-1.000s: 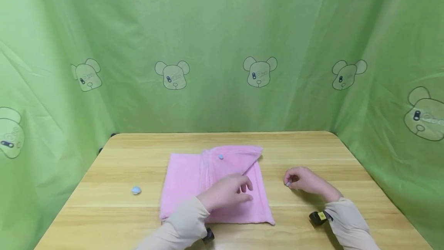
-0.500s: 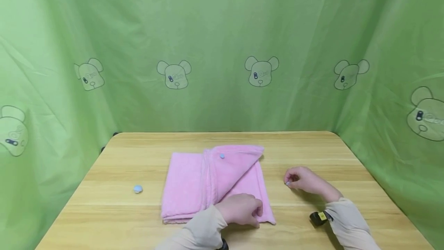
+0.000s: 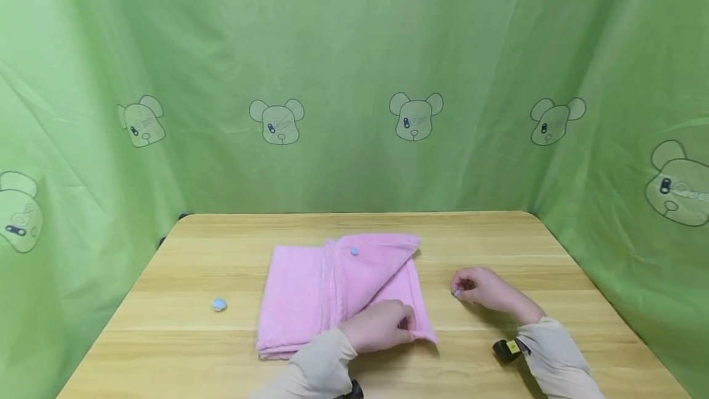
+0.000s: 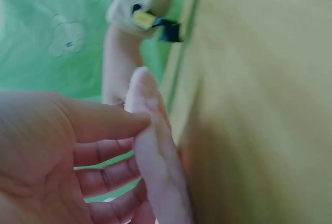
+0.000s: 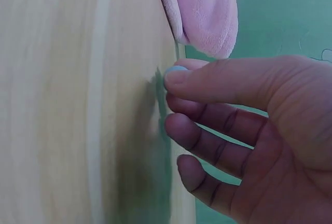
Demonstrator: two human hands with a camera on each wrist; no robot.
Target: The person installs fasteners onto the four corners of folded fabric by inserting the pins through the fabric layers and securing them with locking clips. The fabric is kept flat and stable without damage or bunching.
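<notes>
A pink towel (image 3: 296, 294) lies folded mid-table, its upper layer turned back diagonally toward the far right. My left hand (image 3: 379, 327) pinches the towel's near edge close to its right corner; in the left wrist view the thumb presses on the fluffy pink edge (image 4: 161, 167), which stands up from the table. Right of the towel, my right hand (image 3: 487, 290) pinches a small light-blue piece (image 5: 175, 69) between thumb and forefinger, mostly hidden by the thumb. A similar blue dot (image 3: 354, 251) sits on the towel's turned-back flap.
A small blue-capped, white-bottomed piece (image 3: 219, 305) lies on the wooden table (image 3: 166, 350), left of the towel. Green curtains (image 3: 343, 36) with bear-head prints hang behind and at both sides of the table.
My left hand has moved from over the towel's middle to its near right corner, gripped the edge and raised it slightly. My right hand has stayed nearly still with the blue piece.
</notes>
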